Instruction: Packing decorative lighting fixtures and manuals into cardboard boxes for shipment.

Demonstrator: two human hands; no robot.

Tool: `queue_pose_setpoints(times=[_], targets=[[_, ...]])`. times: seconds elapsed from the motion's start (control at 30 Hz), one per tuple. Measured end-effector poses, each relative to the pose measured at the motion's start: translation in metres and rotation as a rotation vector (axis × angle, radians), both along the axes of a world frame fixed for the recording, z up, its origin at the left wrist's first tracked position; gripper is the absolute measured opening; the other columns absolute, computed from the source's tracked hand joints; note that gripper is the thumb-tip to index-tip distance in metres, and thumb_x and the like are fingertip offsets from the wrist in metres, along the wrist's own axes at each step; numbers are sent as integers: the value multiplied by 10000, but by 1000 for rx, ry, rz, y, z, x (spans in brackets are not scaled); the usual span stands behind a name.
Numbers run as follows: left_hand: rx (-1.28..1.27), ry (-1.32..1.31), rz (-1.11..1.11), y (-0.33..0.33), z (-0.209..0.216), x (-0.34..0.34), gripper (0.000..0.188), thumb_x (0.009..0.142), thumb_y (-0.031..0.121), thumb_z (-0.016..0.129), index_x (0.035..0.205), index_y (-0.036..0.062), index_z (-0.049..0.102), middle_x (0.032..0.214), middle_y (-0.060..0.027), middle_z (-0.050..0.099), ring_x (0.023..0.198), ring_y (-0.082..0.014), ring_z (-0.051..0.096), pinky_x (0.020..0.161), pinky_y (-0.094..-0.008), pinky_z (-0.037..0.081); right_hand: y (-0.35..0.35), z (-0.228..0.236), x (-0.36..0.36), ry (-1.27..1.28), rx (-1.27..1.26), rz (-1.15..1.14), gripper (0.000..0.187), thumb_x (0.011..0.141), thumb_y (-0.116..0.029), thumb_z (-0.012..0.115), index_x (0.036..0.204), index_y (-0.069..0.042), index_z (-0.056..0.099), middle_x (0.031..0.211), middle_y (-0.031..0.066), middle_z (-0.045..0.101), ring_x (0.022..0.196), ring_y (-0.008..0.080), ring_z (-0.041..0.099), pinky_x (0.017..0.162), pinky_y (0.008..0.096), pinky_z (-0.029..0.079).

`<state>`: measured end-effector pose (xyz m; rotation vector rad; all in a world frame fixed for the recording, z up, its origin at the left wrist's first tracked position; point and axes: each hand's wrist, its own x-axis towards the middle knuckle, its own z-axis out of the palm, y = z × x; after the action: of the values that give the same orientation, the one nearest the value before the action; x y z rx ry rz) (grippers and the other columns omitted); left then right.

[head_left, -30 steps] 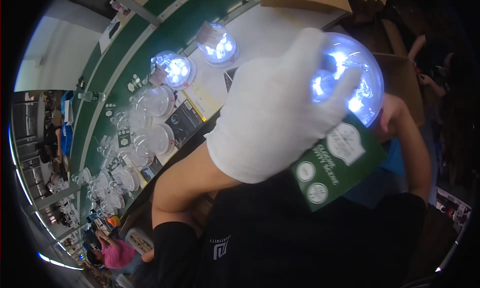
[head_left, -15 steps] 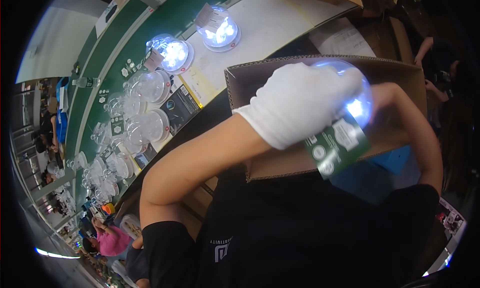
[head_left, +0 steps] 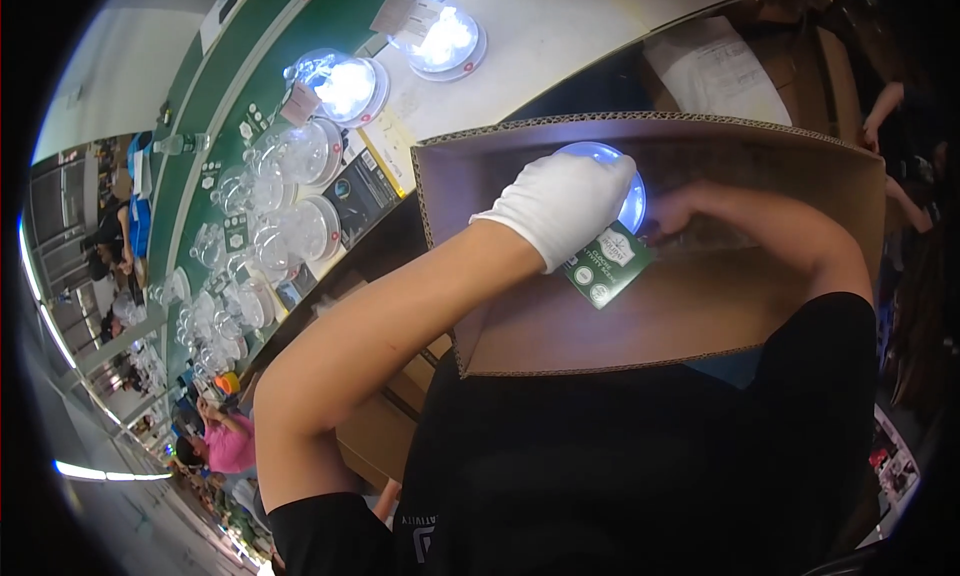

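Down inside the cardboard box (head_left: pixel 560 341), my left hand (head_left: pixel 565 201), in a white glove, is closed on a lit clear globe lamp (head_left: pixel 632 204). A bluish-white glow shows around the fingers. From the lamp hangs a green printed tag (head_left: pixel 607 266), lying below the glove. My bare right hand (head_left: pixel 685 208) is in the box too, close to the lamp's right side. Its fingers are blurred and partly in shadow, so whether they touch anything is unclear.
Two lit globe lamps (head_left: pixel 345 86) with tags stand on the workbench (head_left: pixel 560 26) at upper left. Several unlit clear globes (head_left: pixel 300 231) crowd along the green surface beside a dark printed box (head_left: pixel 352 198). Other people, one in a pink shirt (head_left: pixel 230 444), are farther off.
My left hand has carried the lit globe lamp lower and leftward into the box. My right hand has moved left and down inside it too. The whole view has shifted slightly.
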<state>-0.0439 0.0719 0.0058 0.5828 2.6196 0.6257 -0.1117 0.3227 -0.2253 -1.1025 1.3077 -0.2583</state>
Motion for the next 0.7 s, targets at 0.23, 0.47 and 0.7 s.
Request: queue_pose_setpoints(times=[0.23,0.47,0.7], targets=[[-102,-39,-168,6,-22,-10,152,902,154,585,1023,65,570,728,-176,660,676,-377,674,601,-493,545,0,-4,-8,-87,157,212,344,875,-237,706,1183,-84,722,1111,105,742,1005,235,679,869,381,520],[-184,-100,-277,-4,-17,-24,135,898,160,589,992,65,576,752,-178,658,702,-379,677,616,-496,545,2,1,-5,184,256,531,257,809,-168,687,1040,-102,777,1012,98,755,925,261,681,803,420,528],[-207,-182,-346,-7,-23,-33,130,905,185,578,976,76,572,706,-176,640,671,-392,660,601,-514,525,-25,13,-40,334,165,421,321,674,-38,633,979,-73,726,927,126,733,880,312,661,775,419,531]])
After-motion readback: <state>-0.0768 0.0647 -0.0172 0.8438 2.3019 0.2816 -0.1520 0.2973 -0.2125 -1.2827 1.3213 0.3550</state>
